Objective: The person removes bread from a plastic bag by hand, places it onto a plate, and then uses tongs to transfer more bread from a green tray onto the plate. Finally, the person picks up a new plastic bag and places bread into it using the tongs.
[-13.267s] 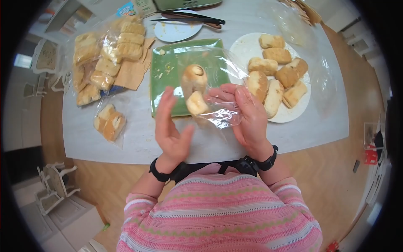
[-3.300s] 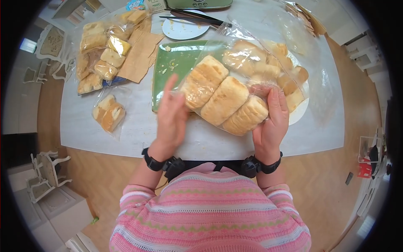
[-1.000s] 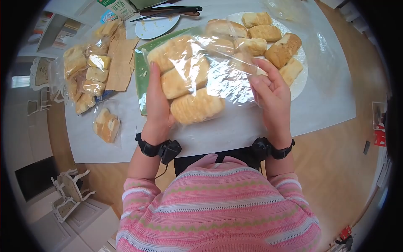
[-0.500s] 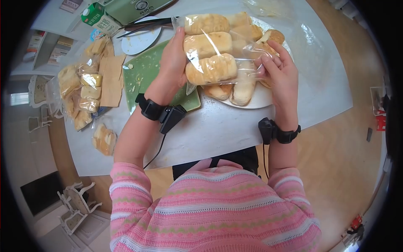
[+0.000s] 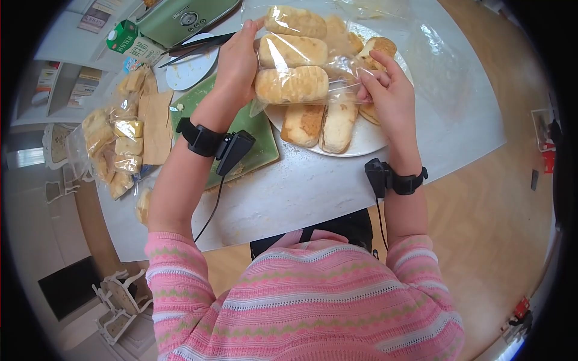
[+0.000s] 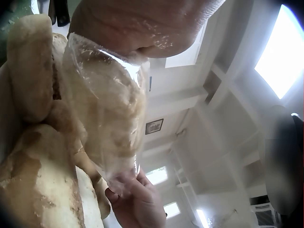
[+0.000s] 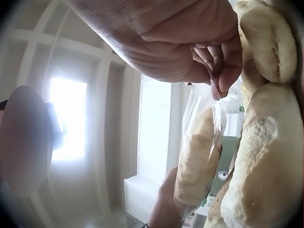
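A clear plastic bag of bread loaves hangs over the white plate, tilted, with three loaves in a row showing through it. My left hand grips the bag's left side, partly hidden by the film. Opposite it, my right hand pinches the bag's gathered end between thumb and fingers. In the right wrist view the right hand holds the crumpled film above the bagged bread. The left wrist view shows the bag running from my left palm down to the right hand.
Loose bread lies on the white plate under the bag. A green square plate is beneath my left arm. Farther left are bagged bread, brown paper, a milk carton, knives and a green toaster.
Earlier the hands had a small bag with a bun. Then the right hand alone held the large bag. Now both hold it, moved away from the body, and the head view has turned.
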### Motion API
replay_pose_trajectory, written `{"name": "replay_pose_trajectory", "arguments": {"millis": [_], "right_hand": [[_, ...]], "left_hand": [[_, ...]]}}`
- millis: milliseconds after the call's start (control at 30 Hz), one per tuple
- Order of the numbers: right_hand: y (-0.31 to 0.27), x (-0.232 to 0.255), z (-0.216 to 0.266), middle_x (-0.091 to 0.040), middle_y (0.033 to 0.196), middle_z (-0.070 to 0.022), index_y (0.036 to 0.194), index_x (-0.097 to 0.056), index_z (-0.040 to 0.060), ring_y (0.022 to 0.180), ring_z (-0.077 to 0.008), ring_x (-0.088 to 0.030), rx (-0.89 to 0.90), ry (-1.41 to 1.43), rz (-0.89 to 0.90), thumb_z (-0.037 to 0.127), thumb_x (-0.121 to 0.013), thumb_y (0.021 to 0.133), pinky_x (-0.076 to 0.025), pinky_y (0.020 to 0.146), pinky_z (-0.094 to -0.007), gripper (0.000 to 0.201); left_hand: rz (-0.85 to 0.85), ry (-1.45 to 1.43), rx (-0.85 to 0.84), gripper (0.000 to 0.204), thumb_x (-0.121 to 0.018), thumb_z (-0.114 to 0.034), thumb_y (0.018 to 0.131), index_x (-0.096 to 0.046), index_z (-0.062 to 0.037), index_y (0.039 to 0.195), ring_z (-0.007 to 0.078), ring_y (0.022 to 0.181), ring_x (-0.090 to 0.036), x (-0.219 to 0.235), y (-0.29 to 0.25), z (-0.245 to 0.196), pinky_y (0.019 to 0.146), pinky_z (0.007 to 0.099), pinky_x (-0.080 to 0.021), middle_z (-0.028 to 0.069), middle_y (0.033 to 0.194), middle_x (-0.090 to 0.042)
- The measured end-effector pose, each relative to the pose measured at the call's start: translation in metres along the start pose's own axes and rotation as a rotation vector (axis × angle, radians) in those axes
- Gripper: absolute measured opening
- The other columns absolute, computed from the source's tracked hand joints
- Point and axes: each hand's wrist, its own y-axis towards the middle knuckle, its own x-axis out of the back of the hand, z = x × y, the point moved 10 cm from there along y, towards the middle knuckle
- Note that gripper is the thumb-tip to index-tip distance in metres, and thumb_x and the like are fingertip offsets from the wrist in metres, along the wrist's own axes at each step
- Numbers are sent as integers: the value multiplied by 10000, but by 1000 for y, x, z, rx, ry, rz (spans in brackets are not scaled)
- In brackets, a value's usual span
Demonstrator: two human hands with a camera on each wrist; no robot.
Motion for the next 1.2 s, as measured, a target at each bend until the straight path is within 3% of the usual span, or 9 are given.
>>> {"name": "replay_pose_trajectory", "arguments": {"millis": [233,300,633,733,800,900,1133,1200], "right_hand": [[4,5,-6,-661,799,-63,1298,-493,-20,604,-69,-594,27,-11,-31,12,-608,870,-484,518,-212,444],[5,5,-7,-657,792,-65,1296,-495,-24,589,-69,-592,22,1,-37,-6,-603,863,-474,504,-207,446],[5,4,-6,-667,803,-70,1302,-496,-21,606,-73,-615,47,-29,-46,-9,-569,881,-479,503,-202,427],[5,4,-7,-675,818,-74,1297,-507,-11,613,-77,-625,53,-24,-46,-6,-555,891,-486,508,-203,408],[5,6,-6,-680,827,-75,1291,-516,-3,624,-81,-635,81,-2,-61,-3,-551,897,-494,515,-204,396],[4,6,-6,-683,833,-77,1284,-521,-6,625,-84,-637,83,9,-63,2,-555,899,-500,519,-207,386],[4,6,-8,-688,836,-79,1275,-527,-11,646,-95,-654,81,-29,-56,13,-571,901,-509,526,-217,377],[4,5,-6,-693,846,-83,1258,-540,-12,667,-104,-668,125,-41,-51,20,-578,901,-512,530,-220,361]], "left_hand": [[-32,137,-44,451,-346,-327,1047,-496,18,1297,211,847,-642,4,13,-2,721,347,-576,189,1120,-636],[69,52,-50,452,-343,-333,1047,-475,13,1306,203,801,-643,-9,10,-6,693,335,-572,187,1114,-647],[113,232,-116,486,-330,-351,1046,-462,24,1325,202,723,-669,-11,6,-17,650,305,-563,180,1081,-663],[129,335,-145,493,-337,-363,1044,-489,11,1327,197,630,-670,-18,3,-23,558,271,-542,172,1007,-684],[36,397,-207,370,-465,-287,1010,-638,1,1164,172,656,-658,-15,4,-31,588,291,-508,142,851,-695],[27,503,-339,460,-381,-351,1043,-586,7,1248,125,637,-627,-32,-18,-53,569,271,-497,109,815,-693],[-37,780,-624,403,-420,-311,1035,-604,-16,1239,108,572,-581,-24,-7,-66,557,263,-480,82,750,-692],[-30,807,-670,384,-427,-291,1033,-603,-20,1240,109,498,-564,-27,-14,-75,484,260,-464,85,727,-683]]}}
